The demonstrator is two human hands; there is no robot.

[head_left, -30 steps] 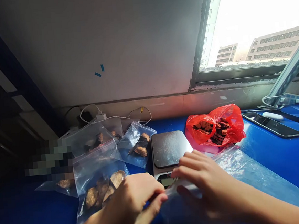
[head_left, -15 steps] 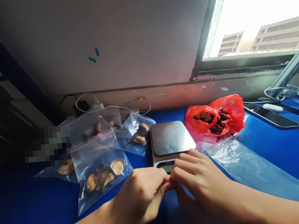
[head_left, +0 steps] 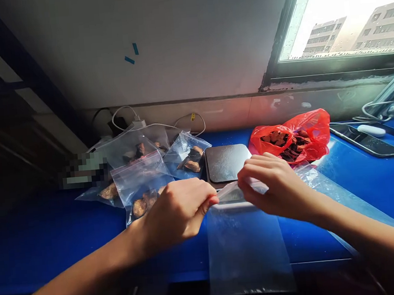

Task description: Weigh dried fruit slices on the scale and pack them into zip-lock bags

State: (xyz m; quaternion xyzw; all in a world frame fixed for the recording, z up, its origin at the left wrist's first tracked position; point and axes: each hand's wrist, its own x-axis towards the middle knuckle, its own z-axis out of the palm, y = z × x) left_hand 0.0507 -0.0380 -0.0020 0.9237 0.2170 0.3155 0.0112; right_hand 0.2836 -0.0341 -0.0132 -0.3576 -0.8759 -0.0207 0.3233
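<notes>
Transparent bag (head_left: 249,252) is held at its mouth by both grips. One corner is pinched by the left grip (head_left: 184,210), thumb against curled index. Mouth on the other side is held by the right grip (head_left: 271,185), fingers bent over it. A gap in the mouth is seen between the two; bag body is hung below them.

Handling: even sideways tension is advised, with separate lips pinched near the seal. Thin film is likely to crease or slip if pulled from one side only. Whether both lips are caught on the right cannot be told.

Edges: scale (head_left: 228,163) is placed just beyond the grips, its front end overlapped in view by the bag mouth, so a forward push is best avoided. Bag of dried slices (head_left: 135,184) is partly hidden behind the left grip. Red bag (head_left: 318,122) is set just beyond the right grip; flat bag (head_left: 339,194) is laid to its right, partly covered by the arm (head_left: 363,230). Front edge of the surface (head_left: 54,240) is crossed in view by the bag's bottom, below the grips. Most room is judged to be offered upward and back toward that edge.
</notes>
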